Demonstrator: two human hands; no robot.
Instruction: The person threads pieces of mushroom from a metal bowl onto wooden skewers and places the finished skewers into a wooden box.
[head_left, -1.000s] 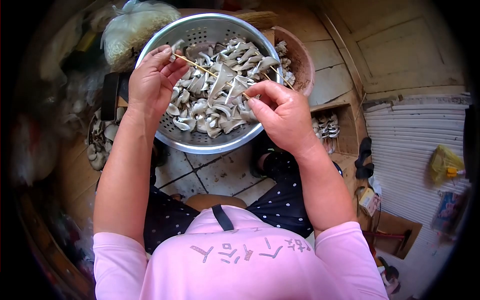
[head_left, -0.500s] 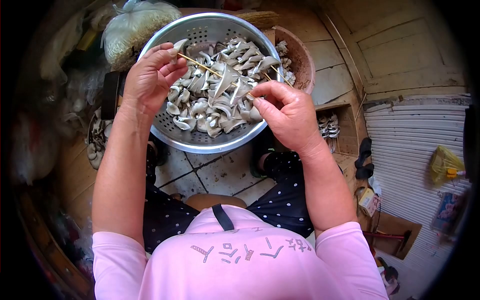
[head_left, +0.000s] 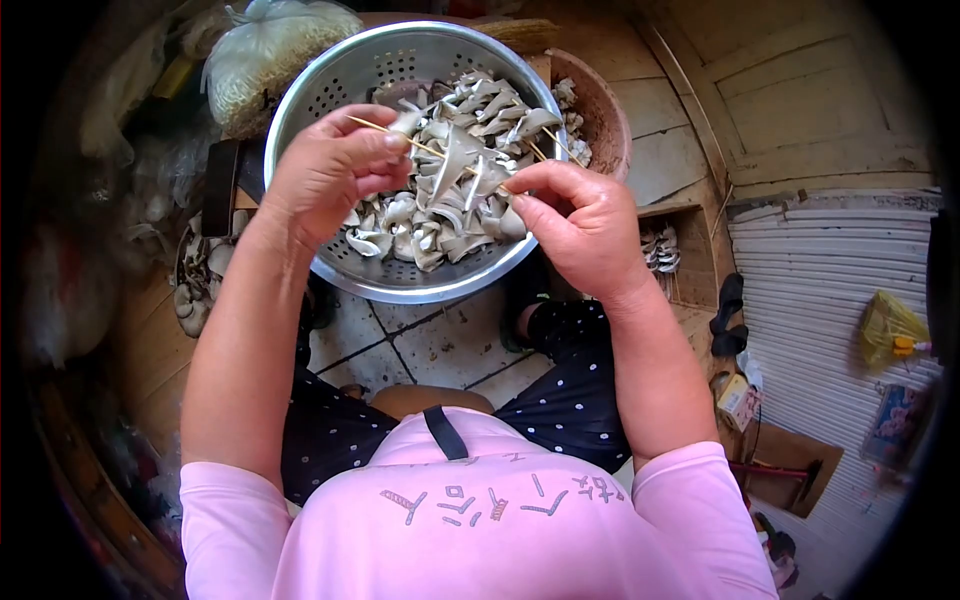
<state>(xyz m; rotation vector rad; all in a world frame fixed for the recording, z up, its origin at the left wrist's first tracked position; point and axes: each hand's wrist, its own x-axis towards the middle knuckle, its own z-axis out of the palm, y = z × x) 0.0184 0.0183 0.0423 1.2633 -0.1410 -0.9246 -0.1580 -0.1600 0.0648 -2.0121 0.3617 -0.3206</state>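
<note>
Both hands hold a skewer threaded with mushrooms.

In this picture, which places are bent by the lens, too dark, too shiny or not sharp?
Head view: the lens bends the ribbed panel toward the right edge, corners black; head view: glare whitens parts of the metal colander's rim; head view: plastic bags at far left look dim and blurred, while left hand, right hand and mushroom pieces look fairly clear.

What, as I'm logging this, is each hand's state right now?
Left hand: closed, pinching a mushroom piece on the skewer.
Right hand: closed, pinching the skewer near its other end.
</note>
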